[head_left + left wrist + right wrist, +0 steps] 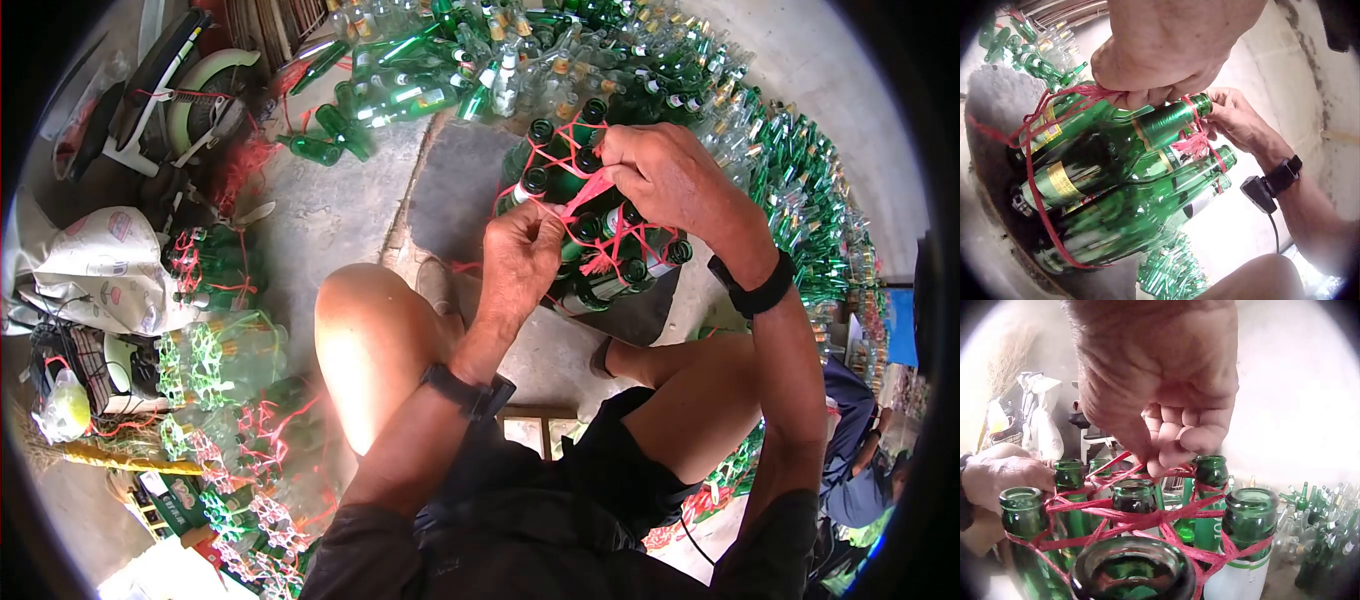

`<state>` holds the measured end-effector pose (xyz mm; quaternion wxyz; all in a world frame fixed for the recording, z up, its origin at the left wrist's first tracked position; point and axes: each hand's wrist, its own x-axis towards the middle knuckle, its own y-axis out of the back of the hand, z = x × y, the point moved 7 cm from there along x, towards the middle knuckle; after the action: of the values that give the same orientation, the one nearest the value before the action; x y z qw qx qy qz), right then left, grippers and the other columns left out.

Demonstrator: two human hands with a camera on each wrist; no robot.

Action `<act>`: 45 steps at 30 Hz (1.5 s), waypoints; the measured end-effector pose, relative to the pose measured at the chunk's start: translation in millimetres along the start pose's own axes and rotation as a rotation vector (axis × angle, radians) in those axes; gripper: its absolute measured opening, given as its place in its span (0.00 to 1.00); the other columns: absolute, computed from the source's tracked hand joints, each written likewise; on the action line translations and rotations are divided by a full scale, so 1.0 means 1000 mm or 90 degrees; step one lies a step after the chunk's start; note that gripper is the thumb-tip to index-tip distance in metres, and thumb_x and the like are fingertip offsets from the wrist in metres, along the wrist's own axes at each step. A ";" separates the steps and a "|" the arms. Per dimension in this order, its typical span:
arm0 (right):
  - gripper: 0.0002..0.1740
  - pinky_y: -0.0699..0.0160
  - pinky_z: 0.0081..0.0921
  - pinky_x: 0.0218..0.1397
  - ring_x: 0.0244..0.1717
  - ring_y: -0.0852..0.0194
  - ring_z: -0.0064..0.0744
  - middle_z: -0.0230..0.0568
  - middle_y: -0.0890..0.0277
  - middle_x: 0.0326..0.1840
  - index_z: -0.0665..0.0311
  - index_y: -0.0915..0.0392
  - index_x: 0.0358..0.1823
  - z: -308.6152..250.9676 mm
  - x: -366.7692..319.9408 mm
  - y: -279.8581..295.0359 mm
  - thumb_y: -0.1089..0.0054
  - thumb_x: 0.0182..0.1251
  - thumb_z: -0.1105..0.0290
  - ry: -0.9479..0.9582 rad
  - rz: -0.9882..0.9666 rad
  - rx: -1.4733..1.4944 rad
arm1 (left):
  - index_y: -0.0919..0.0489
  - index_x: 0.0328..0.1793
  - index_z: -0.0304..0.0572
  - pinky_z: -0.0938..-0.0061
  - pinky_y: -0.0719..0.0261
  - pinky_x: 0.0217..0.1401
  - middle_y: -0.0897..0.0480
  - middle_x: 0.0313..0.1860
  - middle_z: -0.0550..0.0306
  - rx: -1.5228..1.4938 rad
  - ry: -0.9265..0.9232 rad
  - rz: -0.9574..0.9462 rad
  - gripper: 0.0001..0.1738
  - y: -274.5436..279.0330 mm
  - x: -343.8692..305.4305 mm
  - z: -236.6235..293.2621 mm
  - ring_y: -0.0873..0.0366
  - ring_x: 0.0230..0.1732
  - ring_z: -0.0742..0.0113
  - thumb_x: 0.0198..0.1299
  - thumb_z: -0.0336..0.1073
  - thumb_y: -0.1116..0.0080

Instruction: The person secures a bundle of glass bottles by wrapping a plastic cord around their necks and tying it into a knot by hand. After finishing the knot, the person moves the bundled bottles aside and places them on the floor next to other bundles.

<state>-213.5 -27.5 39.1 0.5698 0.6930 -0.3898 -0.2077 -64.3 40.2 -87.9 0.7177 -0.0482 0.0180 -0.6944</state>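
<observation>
A bundle of several green glass bottles (568,185) stands upright between the knees, red twine (598,190) laced around and across the necks. My left hand (522,255) pinches the twine at the near left side of the necks; in the left wrist view this hand (1169,56) has curled fingers on a red strand (1079,94). At the far right of the bundle, my right hand (680,180) pinches a strand between thumb and fingers. The right wrist view shows the right hand (1160,387) just above the twine lattice (1154,519) and the bottle mouths.
A large heap of loose green and clear bottles (800,190) curves along the back and right. Tied bottle bundles (225,360), a white sack (105,265) and a dark basket (75,370) stand at the left. Another person (855,440) is partly visible at the far right.
</observation>
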 end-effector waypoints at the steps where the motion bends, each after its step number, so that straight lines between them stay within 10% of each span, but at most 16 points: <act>1: 0.08 0.22 0.53 0.40 0.36 0.19 0.63 0.55 0.20 0.29 0.66 0.23 0.33 0.000 0.001 0.000 0.36 0.68 0.70 -0.001 -0.003 0.003 | 0.17 0.37 0.31 0.75 0.32 0.30 0.24 0.26 0.69 -0.018 -0.003 0.000 0.11 -0.001 0.000 0.000 0.34 0.30 0.80 0.77 0.28 0.40; 27: 0.05 0.20 0.48 0.40 0.37 0.20 0.67 0.62 0.20 0.32 0.71 0.21 0.36 0.011 0.036 -0.006 0.42 0.68 0.76 0.057 -0.029 0.097 | 0.14 0.47 0.29 0.75 0.30 0.30 0.23 0.25 0.67 -0.012 0.015 0.014 0.10 -0.004 -0.002 -0.005 0.32 0.29 0.80 0.77 0.27 0.44; 33: 0.06 0.19 0.45 0.40 0.34 0.16 0.57 0.59 0.18 0.31 0.72 0.19 0.39 0.013 0.038 -0.005 0.44 0.68 0.78 -0.048 -0.098 0.180 | 0.13 0.47 0.30 0.76 0.30 0.31 0.22 0.26 0.67 -0.018 0.008 0.024 0.10 -0.004 -0.001 -0.003 0.31 0.29 0.81 0.76 0.27 0.44; 35: 0.07 0.26 0.29 0.24 0.20 0.28 0.23 0.39 0.22 0.28 0.70 0.19 0.43 0.022 0.036 -0.013 0.48 0.75 0.77 -0.109 -0.155 0.223 | 0.13 0.47 0.30 0.76 0.30 0.31 0.22 0.26 0.68 -0.025 0.014 0.025 0.10 -0.004 -0.003 -0.001 0.31 0.29 0.81 0.77 0.27 0.44; 39: 0.07 0.23 0.35 0.29 0.22 0.26 0.30 0.42 0.21 0.29 0.72 0.20 0.43 0.028 0.041 -0.021 0.48 0.74 0.78 -0.163 -0.197 0.216 | 0.14 0.45 0.30 0.76 0.30 0.31 0.23 0.26 0.69 -0.038 0.054 0.012 0.09 -0.004 -0.004 -0.002 0.32 0.30 0.81 0.77 0.27 0.44; 41: 0.06 0.21 0.40 0.35 0.26 0.23 0.42 0.50 0.20 0.30 0.73 0.21 0.41 0.029 0.048 -0.028 0.47 0.72 0.79 0.058 -0.116 0.103 | 0.14 0.44 0.30 0.76 0.31 0.31 0.23 0.26 0.69 -0.038 0.047 0.010 0.09 -0.004 -0.004 -0.004 0.32 0.30 0.81 0.77 0.27 0.44; 45: 0.05 0.20 0.43 0.40 0.30 0.23 0.53 0.57 0.21 0.31 0.73 0.21 0.39 0.021 0.048 -0.024 0.45 0.71 0.79 0.060 -0.125 0.059 | 0.15 0.41 0.30 0.75 0.31 0.29 0.24 0.24 0.69 -0.021 0.001 0.013 0.10 -0.003 -0.002 -0.003 0.33 0.29 0.81 0.76 0.27 0.43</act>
<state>-192.1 -76.5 18.5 0.5317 0.7624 -0.3022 -0.2113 -67.3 42.5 -91.1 0.7240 -0.0592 0.0306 -0.6865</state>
